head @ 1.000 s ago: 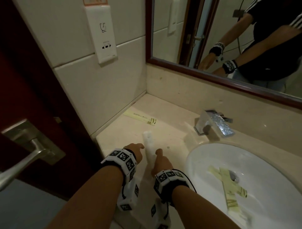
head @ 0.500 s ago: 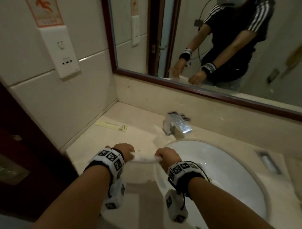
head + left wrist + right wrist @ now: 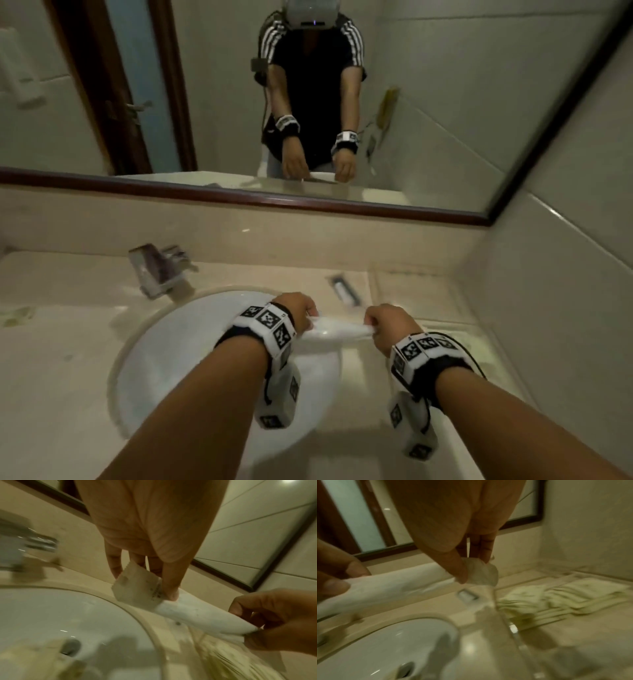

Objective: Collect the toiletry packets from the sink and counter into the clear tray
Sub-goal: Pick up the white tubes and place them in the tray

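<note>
A long white packet (image 3: 337, 330) hangs level between my two hands, above the right rim of the sink (image 3: 191, 342). My left hand (image 3: 145, 585) pinches its left end between thumb and fingers. My right hand (image 3: 474, 570) pinches the crumpled right end. The clear tray (image 3: 513, 628) stands on the counter just right of the sink and holds several yellow-green packets (image 3: 556, 597). Blurred yellowish packets (image 3: 34, 655) lie in the basin near the drain; my arms hide them in the head view. One more greenish packet (image 3: 13, 317) lies on the counter at far left.
The chrome faucet (image 3: 157, 270) stands behind the sink on the left. A small rectangular slot (image 3: 342, 291) sits in the counter between faucet and tray. The mirror (image 3: 445, 102) runs along the back; a tiled wall (image 3: 565, 291) closes off the right side.
Both hands picked the white packet up from the left counter and carried it rightwards across the sink. The head view has swung right with them.
</note>
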`<move>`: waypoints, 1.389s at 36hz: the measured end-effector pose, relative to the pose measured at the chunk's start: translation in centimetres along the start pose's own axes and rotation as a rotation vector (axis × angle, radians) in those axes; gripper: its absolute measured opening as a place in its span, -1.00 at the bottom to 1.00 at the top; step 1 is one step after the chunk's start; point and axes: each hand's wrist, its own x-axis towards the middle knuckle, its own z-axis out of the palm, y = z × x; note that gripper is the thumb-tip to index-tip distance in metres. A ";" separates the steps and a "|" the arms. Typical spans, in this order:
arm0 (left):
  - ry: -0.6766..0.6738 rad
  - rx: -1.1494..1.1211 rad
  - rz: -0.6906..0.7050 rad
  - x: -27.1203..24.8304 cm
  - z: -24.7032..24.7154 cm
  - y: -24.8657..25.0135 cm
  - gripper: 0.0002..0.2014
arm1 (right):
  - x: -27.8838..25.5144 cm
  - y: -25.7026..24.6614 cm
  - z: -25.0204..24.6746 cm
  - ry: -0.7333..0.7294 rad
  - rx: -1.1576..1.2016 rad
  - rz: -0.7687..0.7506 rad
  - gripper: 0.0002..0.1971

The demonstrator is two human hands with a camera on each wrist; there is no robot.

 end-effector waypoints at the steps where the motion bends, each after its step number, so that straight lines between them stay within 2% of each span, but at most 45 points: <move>1: 0.000 0.000 0.015 0.3 0.6 0.7 -0.67 | -0.3 1.0 0.0 0.008 0.006 0.017 -0.75; 8: -0.069 -0.076 0.125 5.3 7.4 11.7 -0.65 | -4.0 13.9 -0.3 -0.017 -0.010 0.190 -0.76; 15: -0.148 0.000 0.128 7.1 12.3 16.3 -0.69 | -6.0 20.0 2.5 -0.062 0.001 0.266 -0.74; 27: -0.197 0.144 0.026 7.7 16.0 15.7 -0.73 | -6.0 21.1 5.2 -0.145 0.099 0.226 -0.68; 30: -0.168 0.144 0.018 7.8 16.4 15.5 -0.75 | -5.9 21.1 5.2 -0.145 0.126 0.230 -0.68; 36: -0.117 0.141 -0.018 8.3 17.5 15.3 -0.77 | -5.5 20.8 6.1 -0.165 0.091 0.260 -0.86; 39: -0.105 0.143 -0.028 8.4 17.9 15.2 -0.74 | -5.1 20.9 6.6 -0.180 0.087 0.286 -0.84; 42: -0.088 0.137 -0.027 8.4 17.8 14.9 -0.74 | -5.0 20.8 6.6 -0.193 0.071 0.303 -0.74; 46: -0.058 0.045 -0.039 8.4 16.7 14.6 -0.70 | -4.7 20.2 5.4 -0.123 0.068 0.356 -0.62; 50: 0.070 0.018 -0.058 8.4 14.6 14.8 -0.82 | -3.9 19.1 3.2 -0.030 0.077 0.331 -0.67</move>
